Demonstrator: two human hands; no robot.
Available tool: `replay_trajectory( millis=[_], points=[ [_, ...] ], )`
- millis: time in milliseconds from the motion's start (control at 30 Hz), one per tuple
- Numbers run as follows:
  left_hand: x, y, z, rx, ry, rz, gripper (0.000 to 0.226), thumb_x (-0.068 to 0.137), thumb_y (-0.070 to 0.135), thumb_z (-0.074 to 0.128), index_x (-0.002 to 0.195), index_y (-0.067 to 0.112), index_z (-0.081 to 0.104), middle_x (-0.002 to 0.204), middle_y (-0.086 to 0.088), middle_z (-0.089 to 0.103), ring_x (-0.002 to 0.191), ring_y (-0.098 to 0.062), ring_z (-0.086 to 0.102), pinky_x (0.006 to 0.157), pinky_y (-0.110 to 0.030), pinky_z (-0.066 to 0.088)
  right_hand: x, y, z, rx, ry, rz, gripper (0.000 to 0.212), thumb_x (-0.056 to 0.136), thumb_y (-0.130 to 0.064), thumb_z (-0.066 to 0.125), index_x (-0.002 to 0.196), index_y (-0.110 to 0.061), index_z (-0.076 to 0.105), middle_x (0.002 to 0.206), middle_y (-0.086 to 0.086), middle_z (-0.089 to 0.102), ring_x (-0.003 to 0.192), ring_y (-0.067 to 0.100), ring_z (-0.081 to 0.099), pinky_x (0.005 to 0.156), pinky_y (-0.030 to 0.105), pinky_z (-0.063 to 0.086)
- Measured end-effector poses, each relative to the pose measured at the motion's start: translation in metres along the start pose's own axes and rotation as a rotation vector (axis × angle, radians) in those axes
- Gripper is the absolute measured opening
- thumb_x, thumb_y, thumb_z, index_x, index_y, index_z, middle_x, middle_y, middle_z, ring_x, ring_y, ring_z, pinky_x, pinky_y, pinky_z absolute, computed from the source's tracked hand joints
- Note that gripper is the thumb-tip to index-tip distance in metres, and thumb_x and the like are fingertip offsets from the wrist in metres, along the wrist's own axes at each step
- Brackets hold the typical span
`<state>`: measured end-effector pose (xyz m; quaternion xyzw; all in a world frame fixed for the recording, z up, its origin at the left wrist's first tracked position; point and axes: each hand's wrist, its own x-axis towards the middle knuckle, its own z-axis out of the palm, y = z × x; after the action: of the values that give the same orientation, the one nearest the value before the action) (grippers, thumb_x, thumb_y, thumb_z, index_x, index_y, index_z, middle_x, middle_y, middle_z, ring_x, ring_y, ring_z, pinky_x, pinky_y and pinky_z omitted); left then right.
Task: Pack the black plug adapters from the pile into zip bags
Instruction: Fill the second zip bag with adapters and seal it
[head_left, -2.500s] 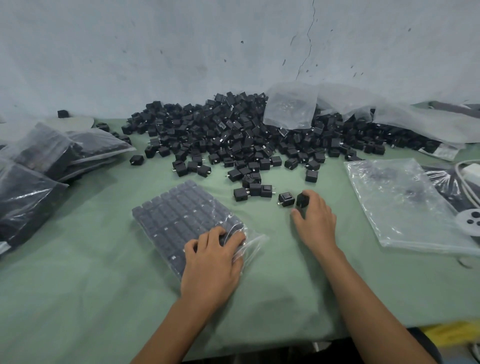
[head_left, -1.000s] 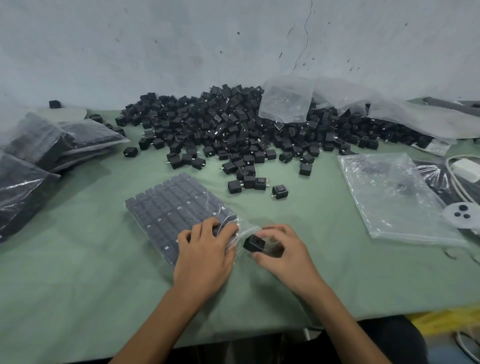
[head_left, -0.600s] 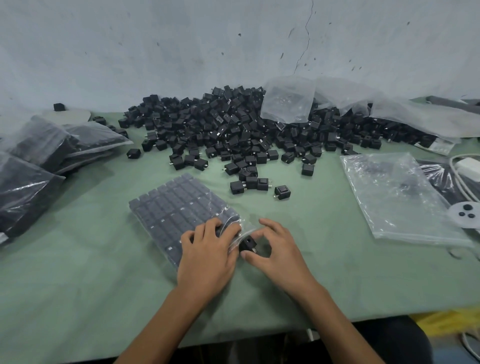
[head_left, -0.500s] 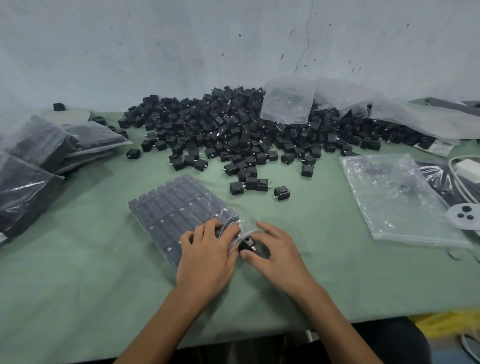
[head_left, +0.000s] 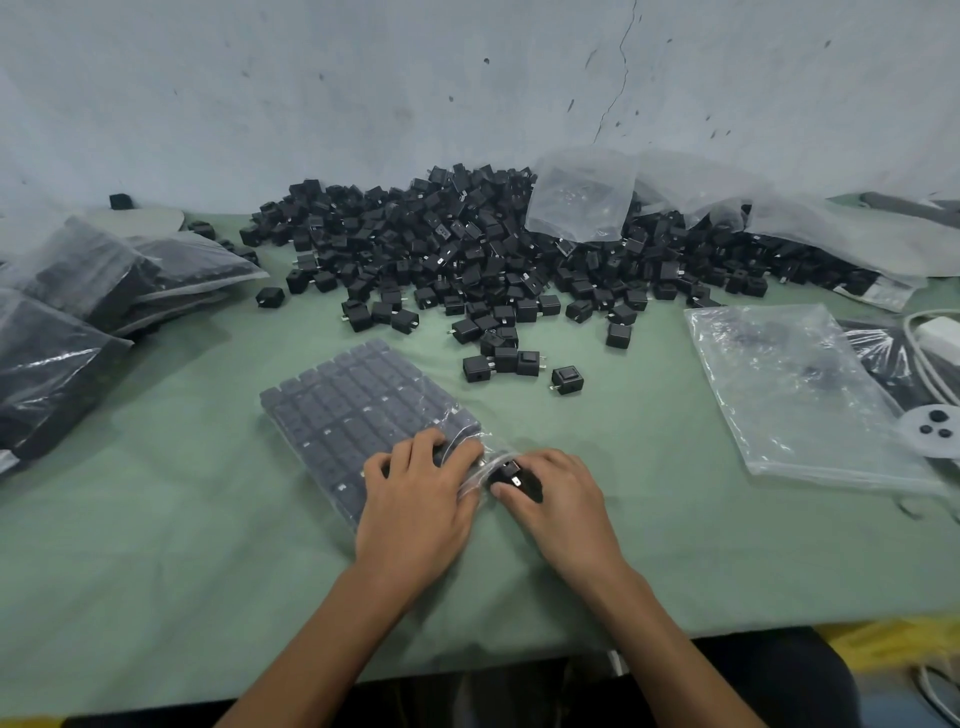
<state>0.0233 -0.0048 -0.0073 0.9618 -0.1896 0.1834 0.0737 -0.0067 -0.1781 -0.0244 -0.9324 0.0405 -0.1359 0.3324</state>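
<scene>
A: Across the whole lower frame?
B: A green table (head_left: 156, 545), backed by a pale wall (head_left: 311, 78).

A: Upper middle?
B: A wide pile (head_left: 467, 249) of black plug adapters, with crumpled clear plastic (head_left: 582, 197) draped over its right end.

A: Along the edges?
B: At the left edge, dark filled bags (head_left: 62, 322) stacked together. At the right, flat empty bags (head_left: 795, 395).

A: Centre?
B: A zip bag (head_left: 353, 410) lying flat, packed with adapters in neat rows, mouth toward the lower right.

A: And the hands?
B: Flat on the bag's near end, the left hand (head_left: 415, 499), fingers spread and pressing down. Just beside it, the right hand (head_left: 561, 499), pinching one adapter (head_left: 506, 470) at the bag's mouth.
</scene>
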Motion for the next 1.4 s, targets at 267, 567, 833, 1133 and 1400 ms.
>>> replay_trajectory(
  millis=[267, 567, 833, 1133, 1400],
  points=[
    [-0.0004, -0.0015, 0.0025, -0.009, 0.021, 0.006, 0.03, 0.09, 0.049, 0.053, 0.12, 0.045, 0.051, 0.121, 0.005, 0.051, 0.106, -0.02, 0.052, 0.089, -0.042, 0.035, 0.0042, -0.0089, 0.0095, -0.011, 0.116, 0.104, 0.036, 0.079, -0.047, 0.077, 0.075, -0.026, 0.049, 0.079, -0.011, 0.051, 0.081, 0.015, 0.047, 0.067, 0.024, 0.027],
    [-0.0003, -0.0009, 0.0031, -0.013, 0.018, -0.007, 0.03, 0.09, 0.047, 0.056, 0.119, 0.045, 0.052, 0.121, 0.005, 0.051, 0.106, -0.02, 0.052, 0.091, -0.042, 0.034, -0.0035, -0.005, 0.0051, 0.082, 0.109, 0.057, 0.009, 0.088, -0.032, 0.067, 0.091, -0.026, 0.06, 0.091, -0.014, 0.058, 0.091, 0.012, 0.053, 0.081, 0.028, 0.044],
    [0.0, -0.0002, 0.0016, -0.014, 0.011, -0.007, 0.031, 0.09, 0.045, 0.056, 0.121, 0.045, 0.052, 0.122, 0.005, 0.052, 0.107, -0.021, 0.052, 0.091, -0.043, 0.035, -0.0009, -0.0029, 0.0067, 0.085, 0.048, -0.001, 0.045, 0.091, -0.024, 0.064, 0.134, -0.025, 0.054, 0.119, -0.012, 0.065, 0.106, 0.011, 0.049, 0.086, 0.018, 0.031],
    [0.0002, 0.0001, 0.0004, -0.012, 0.002, -0.011, 0.033, 0.091, 0.046, 0.053, 0.124, 0.045, 0.051, 0.123, 0.004, 0.052, 0.108, -0.021, 0.052, 0.091, -0.043, 0.034, 0.003, -0.0069, 0.0031, 0.048, 0.05, -0.018, 0.024, 0.092, -0.011, 0.06, 0.114, -0.02, 0.065, 0.108, -0.004, 0.066, 0.1, 0.018, 0.051, 0.084, 0.022, 0.035],
    [0.0002, 0.0004, 0.0006, -0.007, 0.0, -0.011, 0.032, 0.091, 0.047, 0.052, 0.123, 0.047, 0.05, 0.122, 0.005, 0.051, 0.108, -0.02, 0.051, 0.091, -0.042, 0.033, 0.0036, -0.0085, 0.003, 0.025, 0.067, -0.029, 0.021, 0.091, -0.01, 0.06, 0.11, -0.016, 0.065, 0.106, 0.001, 0.065, 0.098, 0.02, 0.049, 0.085, 0.026, 0.036]
  ],
)
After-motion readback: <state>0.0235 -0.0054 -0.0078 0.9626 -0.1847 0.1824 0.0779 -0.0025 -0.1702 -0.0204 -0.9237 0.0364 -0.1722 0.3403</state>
